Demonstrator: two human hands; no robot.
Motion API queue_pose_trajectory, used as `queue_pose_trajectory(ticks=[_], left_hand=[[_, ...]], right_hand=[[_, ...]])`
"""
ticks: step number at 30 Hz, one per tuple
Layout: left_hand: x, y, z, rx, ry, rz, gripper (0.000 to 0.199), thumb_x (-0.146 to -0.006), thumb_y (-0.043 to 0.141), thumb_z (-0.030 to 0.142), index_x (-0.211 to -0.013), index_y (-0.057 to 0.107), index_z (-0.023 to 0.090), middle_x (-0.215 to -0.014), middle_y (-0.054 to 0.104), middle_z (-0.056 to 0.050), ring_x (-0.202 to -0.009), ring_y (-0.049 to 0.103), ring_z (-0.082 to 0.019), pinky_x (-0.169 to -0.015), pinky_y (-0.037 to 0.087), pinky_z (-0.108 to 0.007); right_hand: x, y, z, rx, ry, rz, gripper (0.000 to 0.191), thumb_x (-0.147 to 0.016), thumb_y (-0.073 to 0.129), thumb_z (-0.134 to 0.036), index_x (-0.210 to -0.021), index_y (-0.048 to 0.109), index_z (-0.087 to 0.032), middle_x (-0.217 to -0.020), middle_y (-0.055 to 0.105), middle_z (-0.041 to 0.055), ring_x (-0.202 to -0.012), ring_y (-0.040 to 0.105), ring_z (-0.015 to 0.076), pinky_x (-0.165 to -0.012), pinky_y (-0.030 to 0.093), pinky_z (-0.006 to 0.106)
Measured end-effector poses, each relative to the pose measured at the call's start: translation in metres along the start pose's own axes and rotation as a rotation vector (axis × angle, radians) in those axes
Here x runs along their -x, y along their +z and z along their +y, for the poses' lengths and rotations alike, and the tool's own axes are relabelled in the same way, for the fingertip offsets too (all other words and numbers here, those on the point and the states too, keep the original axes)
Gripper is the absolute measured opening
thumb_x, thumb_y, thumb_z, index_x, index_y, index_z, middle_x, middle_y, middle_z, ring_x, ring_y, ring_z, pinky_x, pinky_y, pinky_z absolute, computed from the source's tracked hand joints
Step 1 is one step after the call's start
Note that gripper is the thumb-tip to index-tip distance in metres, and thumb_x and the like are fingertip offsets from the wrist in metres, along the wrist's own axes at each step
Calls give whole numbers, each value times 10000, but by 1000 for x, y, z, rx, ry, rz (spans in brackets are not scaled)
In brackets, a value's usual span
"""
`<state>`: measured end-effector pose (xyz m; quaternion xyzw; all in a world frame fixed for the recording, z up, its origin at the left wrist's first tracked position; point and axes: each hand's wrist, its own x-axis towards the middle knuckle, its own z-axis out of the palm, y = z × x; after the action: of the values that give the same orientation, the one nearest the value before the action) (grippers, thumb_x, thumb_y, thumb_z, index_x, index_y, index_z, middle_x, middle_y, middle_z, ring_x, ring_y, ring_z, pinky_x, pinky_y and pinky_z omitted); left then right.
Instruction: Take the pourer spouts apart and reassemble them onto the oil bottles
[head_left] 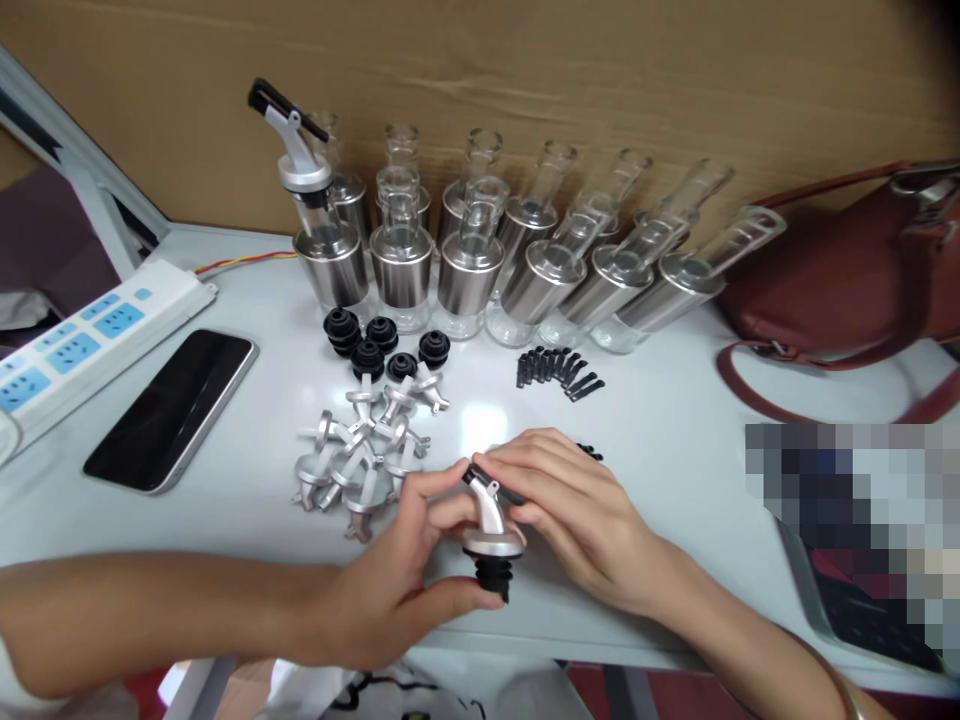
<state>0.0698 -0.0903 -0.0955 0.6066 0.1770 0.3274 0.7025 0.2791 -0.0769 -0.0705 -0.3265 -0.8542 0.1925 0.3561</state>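
Note:
Between my two hands, near the front of the table, is a bottle pourer [491, 545] with a silver spout, a black ribbed stopper below and a black flip lever on top. My left hand [409, 565] grips it, thumb under the stopper and fingers at the spout. The fingers of my right hand [574, 515] close on the black lever at the top. Left of the hands lies a pile of silver pourer spouts [364, 450]. Behind it stand several black ribbed stoppers [367, 358]. Small black levers [555, 368] lie in a row beyond my right hand.
Rows of glass bottles [472, 280] with steel sleeves stand at the back; the leftmost wears a fitted pourer [304, 170]. At left are a phone [172, 410] and a power strip [82, 350]. A brown bag [840, 270] is at right, below it a partly blurred item [855, 600].

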Motion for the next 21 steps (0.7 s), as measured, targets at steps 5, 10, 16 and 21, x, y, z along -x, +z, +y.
queue_pose_trajectory(ticks=[5,10,16,21], left_hand=[[0,0,1,9,-27,6,565,-941,561,130,-1327,202,334,-1276,561,-88,-1124,547,-193,-974,420,-359],[0,0,2,-6,-16,0,569,-948,549,131,-1343,203,349,-1276,550,-84,-1137,535,-198,-984,419,-374],[2,-1,-3,-98,27,36,671,-949,523,115,-1438,146,382,-1211,526,-67,-1101,545,-188,-990,441,-360],[3,-3,-5,-285,65,62,693,-930,534,106,-1447,199,426,-1284,461,-56,-1183,484,-201,-1055,394,-350]], right_hand=[[-1,2,0,38,-12,8,274,-980,424,-159,-1231,534,-140,-976,709,122,-831,645,197,-770,517,394],[-1,2,-1,39,-10,2,260,-985,408,-156,-1205,540,-116,-967,708,133,-832,640,204,-768,509,395],[-2,-3,-2,-149,135,28,154,-963,529,-287,-1021,615,-173,-836,696,74,-778,642,196,-733,502,377],[-3,-3,-5,-244,226,76,88,-922,578,-238,-860,610,-184,-759,659,54,-709,612,181,-665,493,344]])
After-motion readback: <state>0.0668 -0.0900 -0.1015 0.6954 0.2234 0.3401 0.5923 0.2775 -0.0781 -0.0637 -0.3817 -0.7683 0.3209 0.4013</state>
